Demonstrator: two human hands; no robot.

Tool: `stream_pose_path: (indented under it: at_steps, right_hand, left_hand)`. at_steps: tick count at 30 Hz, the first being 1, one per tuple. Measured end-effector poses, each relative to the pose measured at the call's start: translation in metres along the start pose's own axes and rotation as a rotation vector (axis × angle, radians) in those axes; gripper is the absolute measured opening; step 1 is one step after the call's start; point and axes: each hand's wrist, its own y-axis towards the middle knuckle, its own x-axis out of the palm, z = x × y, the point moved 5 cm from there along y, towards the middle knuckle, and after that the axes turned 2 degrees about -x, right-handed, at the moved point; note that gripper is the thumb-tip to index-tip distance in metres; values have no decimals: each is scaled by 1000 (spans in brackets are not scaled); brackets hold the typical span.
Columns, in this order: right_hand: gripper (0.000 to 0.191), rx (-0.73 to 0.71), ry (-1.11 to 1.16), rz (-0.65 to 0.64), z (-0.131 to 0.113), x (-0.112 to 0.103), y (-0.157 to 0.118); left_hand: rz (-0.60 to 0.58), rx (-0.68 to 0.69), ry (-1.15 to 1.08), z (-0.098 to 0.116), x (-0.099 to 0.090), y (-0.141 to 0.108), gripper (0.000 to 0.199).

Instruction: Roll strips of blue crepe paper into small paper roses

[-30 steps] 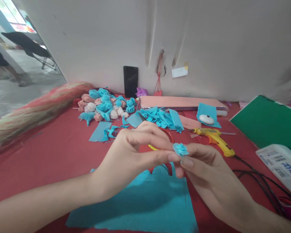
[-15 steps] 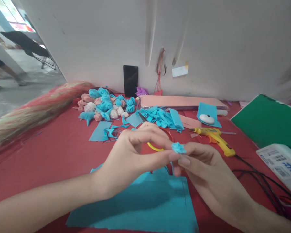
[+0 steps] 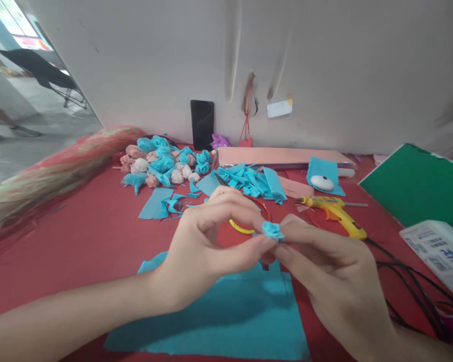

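A small blue crepe paper flower is pinched between my two hands above the red table. My left hand grips its left side with thumb and forefinger. From the right, my right hand holds its base between thumb and fingers. Beneath them lies a large blue paper sheet. Behind my left hand, scissors with a red and yellow handle are partly hidden. Farther back are a heap of cut blue paper strips and a cluster of blue, pink and white paper flowers.
A yellow glue gun lies at the right, its black cable running past a white box. A green board leans behind it. At the back stand a black phone and a pink paper pack. A straw-like bundle edges the left.
The flower has shifted slightly left and turned in my fingers. My right hand has rolled, its knuckles now raised higher, while my left hand keeps its pinch.
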Motion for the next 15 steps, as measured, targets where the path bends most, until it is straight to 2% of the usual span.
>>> stream_pose_path:
  at_steps: [6,10,15]
  right_hand:
    - [19,-212,-176,-12,-20,-1,2]
    - [16,-358,-279,-84,-32,0,-1]
    - [19,-403,-303,-147,-34,1,-3]
  left_hand:
    - [-106,29,-110,3,4,2,14]
    - [-219,54,-37,8,5,2,14]
    - [-304,114,81,16,5,4,16]
